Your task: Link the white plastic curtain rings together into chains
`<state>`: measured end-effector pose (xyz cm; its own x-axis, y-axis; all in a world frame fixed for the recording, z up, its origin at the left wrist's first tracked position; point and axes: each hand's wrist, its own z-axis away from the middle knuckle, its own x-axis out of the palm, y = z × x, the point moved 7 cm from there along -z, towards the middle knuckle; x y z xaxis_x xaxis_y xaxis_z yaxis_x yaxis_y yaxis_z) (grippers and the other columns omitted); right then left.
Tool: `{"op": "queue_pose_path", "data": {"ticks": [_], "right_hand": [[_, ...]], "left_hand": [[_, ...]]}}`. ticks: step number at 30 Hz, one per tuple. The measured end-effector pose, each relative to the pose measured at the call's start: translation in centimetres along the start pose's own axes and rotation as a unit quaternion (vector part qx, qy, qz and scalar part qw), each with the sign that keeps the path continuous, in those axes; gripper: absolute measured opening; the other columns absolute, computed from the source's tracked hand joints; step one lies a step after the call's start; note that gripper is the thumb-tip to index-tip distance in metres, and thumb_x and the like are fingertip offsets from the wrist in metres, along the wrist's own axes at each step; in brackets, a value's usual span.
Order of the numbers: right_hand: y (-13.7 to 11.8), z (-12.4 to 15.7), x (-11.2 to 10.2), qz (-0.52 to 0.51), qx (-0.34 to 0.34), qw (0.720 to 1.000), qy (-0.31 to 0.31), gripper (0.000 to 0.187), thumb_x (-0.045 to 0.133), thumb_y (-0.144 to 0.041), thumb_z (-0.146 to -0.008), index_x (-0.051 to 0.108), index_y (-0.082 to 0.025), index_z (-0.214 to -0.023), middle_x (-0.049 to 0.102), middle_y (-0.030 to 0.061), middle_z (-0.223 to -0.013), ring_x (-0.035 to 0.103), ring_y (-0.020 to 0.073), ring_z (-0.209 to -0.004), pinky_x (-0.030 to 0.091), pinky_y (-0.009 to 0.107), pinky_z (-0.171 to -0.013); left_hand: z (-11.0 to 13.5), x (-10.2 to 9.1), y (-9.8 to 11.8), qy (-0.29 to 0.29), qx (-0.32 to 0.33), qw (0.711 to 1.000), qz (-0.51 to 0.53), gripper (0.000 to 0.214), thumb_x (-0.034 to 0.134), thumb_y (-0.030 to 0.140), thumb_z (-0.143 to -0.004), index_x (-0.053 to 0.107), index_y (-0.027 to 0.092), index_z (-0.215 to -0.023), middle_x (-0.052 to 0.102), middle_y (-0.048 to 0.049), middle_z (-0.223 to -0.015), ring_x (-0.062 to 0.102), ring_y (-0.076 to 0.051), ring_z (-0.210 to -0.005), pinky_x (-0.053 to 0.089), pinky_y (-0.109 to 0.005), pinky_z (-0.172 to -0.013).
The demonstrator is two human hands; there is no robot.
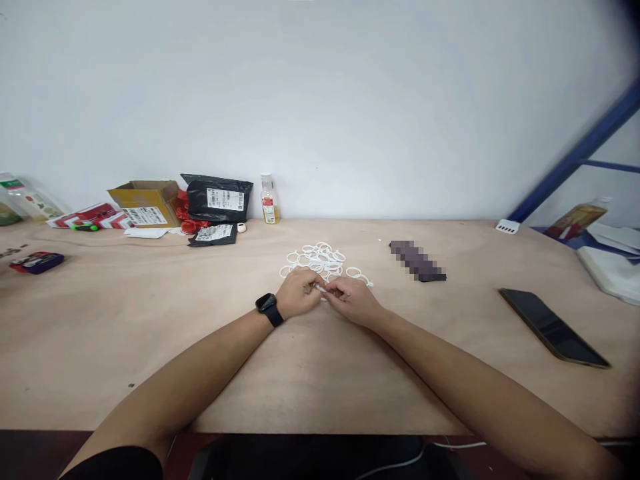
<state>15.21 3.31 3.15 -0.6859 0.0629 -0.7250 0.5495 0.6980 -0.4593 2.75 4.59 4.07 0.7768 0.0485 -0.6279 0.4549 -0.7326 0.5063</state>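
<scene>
At the middle of the table, my left hand (299, 292) and my right hand (354, 301) meet with their fingertips close together. Between them they pinch a small white plastic piece (321, 289), most of it hidden by the fingers; it looks like one of the white rings. Just beyond the hands lies a loose pile of thin white plastic rings (323, 257), some with a small tab. A separate ring (353, 272) rests to the right of the pile, near my right hand. A black watch (270, 309) is on my left wrist.
A phone (554, 327) lies to the right, and a dark pixelated item (417, 261) is nearer the middle. Along the wall stand a bottle (269, 200), a black parcel (215, 198) and an open cardboard box (145, 203). A white multi-port block (507, 227) sits at back right.
</scene>
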Motion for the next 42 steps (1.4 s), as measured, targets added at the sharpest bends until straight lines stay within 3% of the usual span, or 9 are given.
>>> {"op": "queue_pose_path", "data": {"ticks": [4,7,10,16,20,25,29,35,42], "right_hand": [[-0.2,0.1,-0.5,0.003,-0.026,0.999,0.022,0.011,0.054,-0.024,-0.083,0.065,-0.023,-0.081,0.065,0.0023,-0.069,0.058,0.0161,-0.065,0.044,0.029,-0.065],[-0.6,0.4,-0.7,0.008,-0.049,0.999,0.020,0.012,0.053,-0.023,-0.081,0.065,-0.024,-0.080,0.065,0.0021,-0.068,0.059,0.0173,-0.067,0.045,0.030,-0.066],[-1.4,0.7,-0.5,-0.002,-0.079,0.997,-0.021,0.015,0.052,-0.022,-0.083,0.066,-0.025,-0.080,0.068,0.0026,-0.072,0.061,0.0178,-0.071,0.047,0.031,-0.069],[-1.6,0.9,0.5,-0.006,-0.086,0.991,-0.104,0.017,0.051,-0.024,-0.088,0.066,-0.023,-0.079,0.068,0.0029,-0.076,0.061,0.0167,-0.073,0.046,0.029,-0.070],[0.1,0.4,-0.1,0.024,-0.040,0.997,-0.063,0.015,0.053,-0.024,-0.088,0.066,-0.022,-0.080,0.068,0.0031,-0.079,0.061,0.0159,-0.075,0.044,0.027,-0.069],[2.0,0.2,-0.7,0.043,0.025,0.999,-0.021,0.016,0.056,-0.020,-0.085,0.066,-0.021,-0.098,0.068,0.0036,-0.087,0.060,0.0158,-0.074,0.045,0.028,-0.070],[2.3,0.2,-0.8,0.039,0.032,0.999,-0.016,0.025,0.055,-0.022,-0.086,0.063,-0.022,-0.110,0.068,0.0041,-0.091,0.060,0.0161,-0.074,0.044,0.028,-0.070],[1.7,0.3,-0.6,0.038,0.004,0.998,-0.042,0.019,0.051,-0.026,-0.090,0.065,-0.021,-0.102,0.068,0.0036,-0.083,0.059,0.0158,-0.073,0.040,0.027,-0.067],[1.8,0.5,-0.4,0.028,0.021,0.998,-0.053,0.017,0.049,-0.025,-0.087,0.062,-0.019,-0.098,0.067,0.0022,-0.078,0.057,0.0148,-0.068,0.038,0.025,-0.065]], "left_hand": [[0.1,0.0,0.4,-0.025,0.037,0.999,0.021,0.029,0.047,0.008,-0.070,0.067,0.018,-0.088,0.068,-0.0034,-0.078,0.061,-0.016,-0.074,0.047,-0.030,-0.074],[0.0,-0.6,0.0,-0.006,0.039,0.999,0.025,0.037,0.046,0.008,-0.073,0.065,0.018,-0.103,0.069,-0.0048,-0.093,0.061,-0.017,-0.086,0.048,-0.032,-0.082],[-0.1,-1.0,-1.2,0.013,0.022,1.000,-0.016,0.032,0.046,0.008,-0.075,0.067,0.019,-0.096,0.068,-0.0053,-0.094,0.060,-0.018,-0.091,0.047,-0.035,-0.086],[0.2,0.5,-2.1,-0.078,0.005,0.988,-0.137,0.023,0.062,0.017,-0.070,0.072,0.025,-0.090,0.062,-0.0056,-0.117,0.052,-0.027,-0.110,0.037,-0.047,-0.095],[0.4,1.4,-2.3,-0.120,-0.012,0.978,-0.171,0.015,0.063,0.027,-0.078,0.073,0.026,-0.089,0.059,-0.0065,-0.123,0.048,-0.029,-0.116,0.033,-0.050,-0.096],[0.3,1.1,-2.1,-0.103,0.013,0.981,-0.162,0.018,0.055,0.033,-0.090,0.071,0.025,-0.092,0.062,-0.0063,-0.120,0.050,-0.025,-0.114,0.034,-0.045,-0.096],[0.1,0.7,-1.3,-0.085,0.057,0.985,-0.139,0.025,0.044,0.032,-0.096,0.066,0.022,-0.103,0.069,-0.0060,-0.105,0.058,-0.020,-0.103,0.036,-0.040,-0.094],[0.4,1.1,-0.6,-0.098,0.096,0.985,-0.106,0.027,0.041,0.032,-0.097,0.064,0.019,-0.104,0.071,-0.0059,-0.093,0.063,-0.018,-0.088,0.046,-0.032,-0.081],[0.6,1.2,0.4,-0.088,0.131,0.980,-0.120,0.028,0.041,0.034,-0.097,0.065,0.019,-0.098,0.072,-0.0054,-0.087,0.065,-0.017,-0.082,0.048,-0.031,-0.076]]}}
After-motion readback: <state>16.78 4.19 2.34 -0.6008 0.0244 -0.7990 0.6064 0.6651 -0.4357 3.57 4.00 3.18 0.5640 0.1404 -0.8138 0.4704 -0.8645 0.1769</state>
